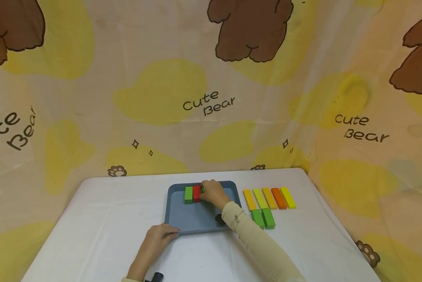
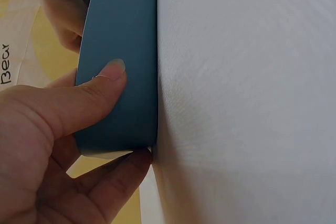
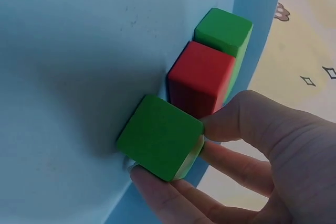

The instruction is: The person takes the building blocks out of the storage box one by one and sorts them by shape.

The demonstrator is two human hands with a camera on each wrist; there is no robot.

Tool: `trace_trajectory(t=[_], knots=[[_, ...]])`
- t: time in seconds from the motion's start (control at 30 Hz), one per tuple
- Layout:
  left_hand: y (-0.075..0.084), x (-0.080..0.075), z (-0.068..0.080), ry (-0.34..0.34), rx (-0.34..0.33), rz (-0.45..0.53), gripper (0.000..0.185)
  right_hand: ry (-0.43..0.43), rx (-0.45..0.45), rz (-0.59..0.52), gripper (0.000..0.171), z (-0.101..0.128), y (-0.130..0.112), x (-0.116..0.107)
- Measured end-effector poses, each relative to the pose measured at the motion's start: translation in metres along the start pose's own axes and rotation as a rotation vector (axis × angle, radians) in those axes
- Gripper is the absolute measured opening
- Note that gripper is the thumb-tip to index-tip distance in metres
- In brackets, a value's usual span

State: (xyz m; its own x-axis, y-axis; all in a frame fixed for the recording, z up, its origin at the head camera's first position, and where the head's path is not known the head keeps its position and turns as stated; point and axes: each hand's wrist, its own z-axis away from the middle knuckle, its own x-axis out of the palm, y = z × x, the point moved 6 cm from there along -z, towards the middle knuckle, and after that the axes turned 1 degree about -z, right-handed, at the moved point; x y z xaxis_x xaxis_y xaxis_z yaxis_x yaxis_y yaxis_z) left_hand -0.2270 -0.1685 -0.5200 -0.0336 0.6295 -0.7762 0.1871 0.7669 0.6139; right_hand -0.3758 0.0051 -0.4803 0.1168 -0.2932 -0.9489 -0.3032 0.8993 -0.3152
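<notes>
Right hand (image 3: 252,166) pinches a green block (image 3: 160,136) at lower centre, just beside the red block (image 3: 202,77) inside the blue tray (image 1: 193,221). Left hand (image 2: 58,145) grips the tray's near corner. A crooked placement could jostle the row. Only the right wrist view shows the pinch.

You get bright, even, soft light. Table (image 1: 302,243) near-white, no glare. Head view sharp, slight edge stretch. Wrist views close; block (image 3: 160,136) throws soft shadow across tray (image 3: 79,51) floor.
</notes>
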Motion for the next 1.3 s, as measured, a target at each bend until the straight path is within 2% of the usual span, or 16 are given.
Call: trace_trajectory(t=[0.3,0.77,0.93,1.17,1.3], knots=[[0.001,-0.001,0.001,-0.009,-0.001,0.006,0.01,0.008,0.015,-0.053,0.036,0.012,0.003,-0.017],[0.002,-0.001,0.0,0.012,0.003,-0.001,0.011,0.076,-0.022,-0.126,0.043,0.055,0.028,-0.047],[0.001,0.0,0.001,0.01,0.008,-0.004,0.01,0.095,-0.004,-0.14,0.045,0.074,0.045,-0.061],[0.0,0.0,0.0,0.018,0.02,-0.007,0.01,0.088,0.154,-0.16,0.048,0.1,0.086,-0.08],[0.0,0.0,0.0,0.021,0.014,-0.003,0.01,0.085,0.173,-0.163,0.049,0.112,0.113,-0.084]])
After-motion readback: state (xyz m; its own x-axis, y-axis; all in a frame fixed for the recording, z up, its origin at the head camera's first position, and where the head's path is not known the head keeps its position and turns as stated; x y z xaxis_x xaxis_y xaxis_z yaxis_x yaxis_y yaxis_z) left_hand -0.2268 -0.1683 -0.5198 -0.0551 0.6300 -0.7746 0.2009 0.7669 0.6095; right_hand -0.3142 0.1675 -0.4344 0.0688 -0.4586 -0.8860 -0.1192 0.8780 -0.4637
